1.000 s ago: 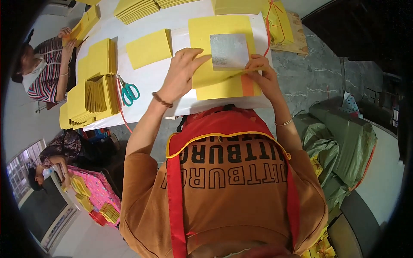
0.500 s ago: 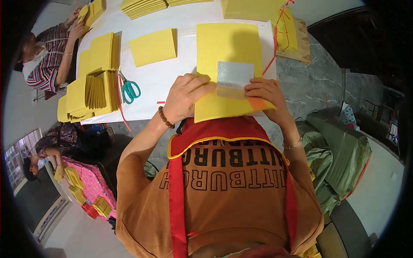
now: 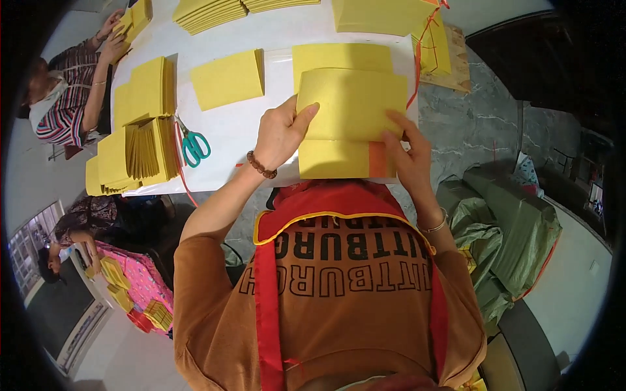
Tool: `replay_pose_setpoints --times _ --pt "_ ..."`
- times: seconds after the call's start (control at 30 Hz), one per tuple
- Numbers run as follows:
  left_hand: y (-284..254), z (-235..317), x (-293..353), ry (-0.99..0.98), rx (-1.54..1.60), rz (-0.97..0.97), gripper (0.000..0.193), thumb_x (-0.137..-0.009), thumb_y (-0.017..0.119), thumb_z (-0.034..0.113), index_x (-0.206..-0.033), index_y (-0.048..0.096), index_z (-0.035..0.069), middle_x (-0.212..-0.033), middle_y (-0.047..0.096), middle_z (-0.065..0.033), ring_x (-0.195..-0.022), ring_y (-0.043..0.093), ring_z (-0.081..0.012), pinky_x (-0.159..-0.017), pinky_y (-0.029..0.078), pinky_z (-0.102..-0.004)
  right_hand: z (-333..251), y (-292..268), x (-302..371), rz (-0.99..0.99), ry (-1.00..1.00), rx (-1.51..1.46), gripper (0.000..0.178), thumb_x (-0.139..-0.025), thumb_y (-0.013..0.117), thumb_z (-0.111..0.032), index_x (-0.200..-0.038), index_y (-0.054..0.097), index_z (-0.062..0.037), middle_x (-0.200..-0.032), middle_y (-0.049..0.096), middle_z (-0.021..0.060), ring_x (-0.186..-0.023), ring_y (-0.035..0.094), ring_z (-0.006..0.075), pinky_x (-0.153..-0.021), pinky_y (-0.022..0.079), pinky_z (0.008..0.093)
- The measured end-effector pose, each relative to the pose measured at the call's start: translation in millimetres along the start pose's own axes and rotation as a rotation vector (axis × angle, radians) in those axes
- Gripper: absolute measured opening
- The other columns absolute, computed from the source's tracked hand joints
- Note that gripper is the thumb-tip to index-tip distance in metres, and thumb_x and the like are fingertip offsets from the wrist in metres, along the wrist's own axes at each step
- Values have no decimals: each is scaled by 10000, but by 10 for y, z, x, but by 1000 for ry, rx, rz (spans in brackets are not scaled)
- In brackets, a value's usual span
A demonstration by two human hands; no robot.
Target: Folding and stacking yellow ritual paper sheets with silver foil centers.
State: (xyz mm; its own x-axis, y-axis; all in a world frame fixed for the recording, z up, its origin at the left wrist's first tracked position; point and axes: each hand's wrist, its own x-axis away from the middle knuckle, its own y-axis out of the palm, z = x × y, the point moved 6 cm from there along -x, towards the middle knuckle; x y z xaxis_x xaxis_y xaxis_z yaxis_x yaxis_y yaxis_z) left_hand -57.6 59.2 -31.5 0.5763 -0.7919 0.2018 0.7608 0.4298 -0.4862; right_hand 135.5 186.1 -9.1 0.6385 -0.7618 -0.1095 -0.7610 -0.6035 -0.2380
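Note:
A folded yellow paper sheet (image 3: 352,104) lies in front of me, over more yellow paper (image 3: 332,159) that shows at its near and far edges. At the near edge an orange strip (image 3: 377,159) is visible. My left hand (image 3: 280,133) grips the folded sheet's left edge, its thumb on top and its fingers hidden below. Beside the right edge is my right hand (image 3: 409,153), slightly blurred, its thumb and fingers apart near the paper. Whether those fingertips touch it I cannot tell.
Teal-handled scissors (image 3: 194,146) lie left, beside upright yellow folders (image 3: 147,150). One yellow folder (image 3: 228,79) lies alone on the white table (image 3: 228,137). More stacks (image 3: 208,14) stand at the back. A co-worker (image 3: 72,98) handles yellow paper far left. Red string (image 3: 417,72) hangs at the right edge.
The yellow sheet has been folded over, and the silvery rectangle is now covered. My left hand has shifted to its left edge; my right hand's fingers have spread.

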Motion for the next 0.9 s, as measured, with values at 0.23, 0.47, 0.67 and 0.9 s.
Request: replay_pose_setpoints --times 0.23,0.47,0.67,0.9 --pt "12 -7 -47 -104 14 -57 299 -868 561 277 -989 576 4 -571 566 -113 -486 540 -203 -482 410 -318 233 77 -21 -4 353 -121 273 -820 623 -70 -1084 617 -1 -837 622 4 -708 518 41 -621 415 175" --pt "23 -99 -92 -145 237 -55 262 -848 610 206 -996 558 -4 -714 638 -98 -609 572 -115 -561 442 -267 320 85 -49 14 403 -64 280 -819 621 -68 -1091 615 -2 -738 577 -45 -629 464 9 -549 377 164" --pt "-198 154 -68 -105 173 61 250 -821 635 149 -989 548 -14 -795 624 -103 -695 576 -152 -587 445 -276 305 94 -77 41 373 -100 270 -814 619 -70 -1075 623 0 -677 525 -66 -583 413 9 -515 347 170" --pt "201 903 87 701 -519 8 434 -780 642 228 -1152 533 32 -1171 503 -155 -1131 432 -328 -930 342 -434 327 87 -66 53 360 -38 273 -806 626 -93 -1066 629 -9 -688 572 -24 -595 452 28 -542 387 187"
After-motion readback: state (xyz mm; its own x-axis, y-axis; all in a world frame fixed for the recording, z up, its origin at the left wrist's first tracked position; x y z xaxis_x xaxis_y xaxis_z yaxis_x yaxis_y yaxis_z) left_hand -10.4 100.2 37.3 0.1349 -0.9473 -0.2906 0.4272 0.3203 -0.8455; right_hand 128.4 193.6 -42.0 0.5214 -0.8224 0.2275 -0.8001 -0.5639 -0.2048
